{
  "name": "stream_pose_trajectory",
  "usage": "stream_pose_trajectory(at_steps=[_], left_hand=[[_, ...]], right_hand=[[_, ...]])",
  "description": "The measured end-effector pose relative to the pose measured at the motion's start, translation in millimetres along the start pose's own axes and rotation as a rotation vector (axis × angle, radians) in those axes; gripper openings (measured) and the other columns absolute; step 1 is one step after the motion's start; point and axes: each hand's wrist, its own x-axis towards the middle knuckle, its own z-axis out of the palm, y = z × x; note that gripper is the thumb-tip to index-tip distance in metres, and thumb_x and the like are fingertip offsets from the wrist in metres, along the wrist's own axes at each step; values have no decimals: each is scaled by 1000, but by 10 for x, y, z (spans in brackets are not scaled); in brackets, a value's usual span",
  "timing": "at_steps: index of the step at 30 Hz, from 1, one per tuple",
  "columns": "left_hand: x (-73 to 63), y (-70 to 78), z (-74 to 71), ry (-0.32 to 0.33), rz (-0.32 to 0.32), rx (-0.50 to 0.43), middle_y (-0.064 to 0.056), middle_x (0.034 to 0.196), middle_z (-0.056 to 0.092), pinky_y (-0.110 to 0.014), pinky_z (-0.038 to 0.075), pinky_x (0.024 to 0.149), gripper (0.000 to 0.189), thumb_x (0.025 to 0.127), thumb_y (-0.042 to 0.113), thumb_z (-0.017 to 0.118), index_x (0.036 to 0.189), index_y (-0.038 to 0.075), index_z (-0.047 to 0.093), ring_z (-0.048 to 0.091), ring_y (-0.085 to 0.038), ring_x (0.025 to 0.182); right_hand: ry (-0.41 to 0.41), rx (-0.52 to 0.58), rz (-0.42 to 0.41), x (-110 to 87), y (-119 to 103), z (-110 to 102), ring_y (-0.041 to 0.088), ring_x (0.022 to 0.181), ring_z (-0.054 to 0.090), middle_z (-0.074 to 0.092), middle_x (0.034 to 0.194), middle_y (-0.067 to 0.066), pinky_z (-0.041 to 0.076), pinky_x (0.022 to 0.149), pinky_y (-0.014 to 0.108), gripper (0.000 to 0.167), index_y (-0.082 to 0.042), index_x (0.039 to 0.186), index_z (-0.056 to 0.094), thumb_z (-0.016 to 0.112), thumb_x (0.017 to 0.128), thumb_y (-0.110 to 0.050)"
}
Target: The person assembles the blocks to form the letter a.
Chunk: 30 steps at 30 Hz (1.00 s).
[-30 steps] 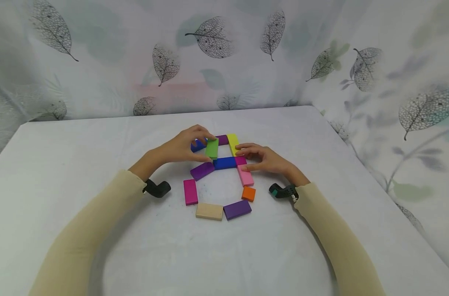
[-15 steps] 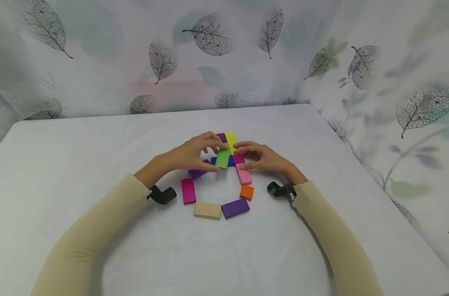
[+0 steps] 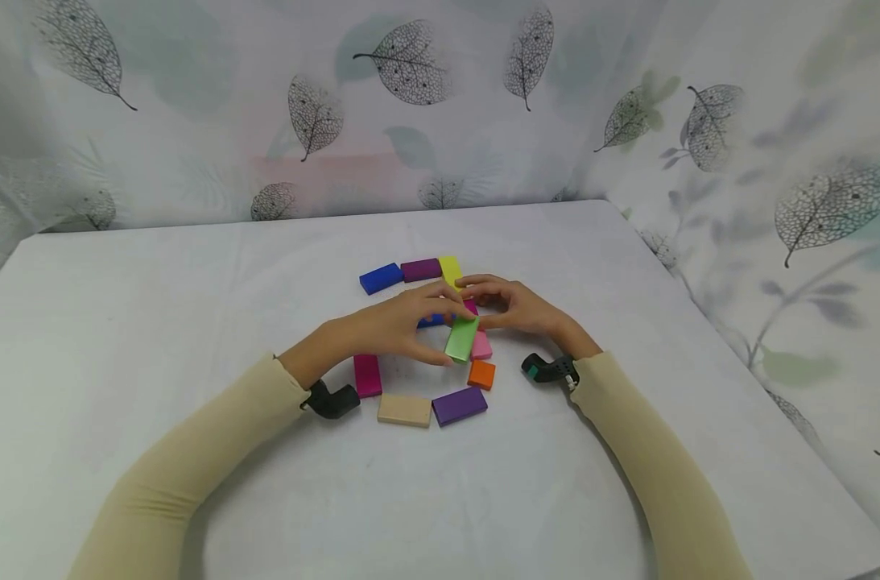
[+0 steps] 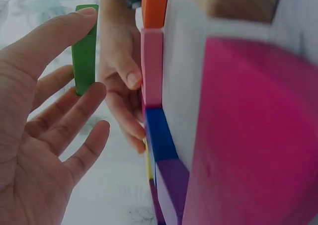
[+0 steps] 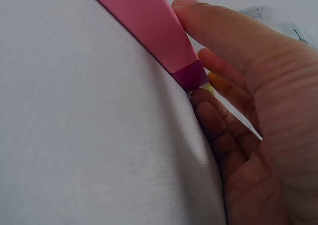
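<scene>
My left hand (image 3: 403,322) pinches a light green block (image 3: 461,340) between thumb and fingers, raised off the table over the right side of a block outline. Beside that outline rests my right hand (image 3: 519,310); its thumb touches the side of a pink block (image 5: 149,31), and its bent fingers lie by a small magenta block (image 5: 191,75) and a yellow block (image 3: 450,270). A blue block (image 3: 434,321) crosses the middle, partly covered by my left hand. The purple block (image 4: 174,185) adjoining it shows in the left wrist view but is hidden in the head view.
At the back lie a blue block (image 3: 381,279) and a purple block (image 3: 421,270). Nearer are a magenta block (image 3: 367,376), a bare wooden block (image 3: 404,410), another purple block (image 3: 460,407) and an orange block (image 3: 481,374). A white cloth (image 3: 302,499) covers the table.
My left hand has carried the green block right and toward me, from the outline's upper left to beside the pink block. My right hand stays nearly still. The back blue block has come into sight.
</scene>
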Motion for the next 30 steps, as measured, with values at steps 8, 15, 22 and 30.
stream_pose_trajectory(at_steps=[8,15,22,30], left_hand=[[-27,179,143,-90,30,-9,-3,130,47,-34,46,100,56,83,28,78,132,10,57,53,-19,112],[-38,388,249,-161,48,68,1,129,47,-24,39,106,55,85,33,77,133,13,58,45,-10,121],[-51,490,374,-220,69,86,2,132,46,-22,36,107,56,86,35,75,135,15,56,45,-8,121],[11,583,540,-323,112,133,-3,132,47,-20,35,107,55,87,34,74,135,15,55,46,-12,122]], right_hand=[[-12,-21,-13,5,-23,9,28,140,36,41,151,13,29,114,48,48,-1,133,57,71,87,-4],[1,-47,-5,9,-25,7,27,142,33,42,150,12,28,114,49,47,-3,132,58,71,88,-6],[19,-56,39,25,-21,28,24,140,36,43,149,8,34,112,45,47,-7,131,61,74,86,-13],[20,-54,43,27,-22,31,26,140,36,43,149,9,34,112,46,47,-6,131,61,74,86,-11]])
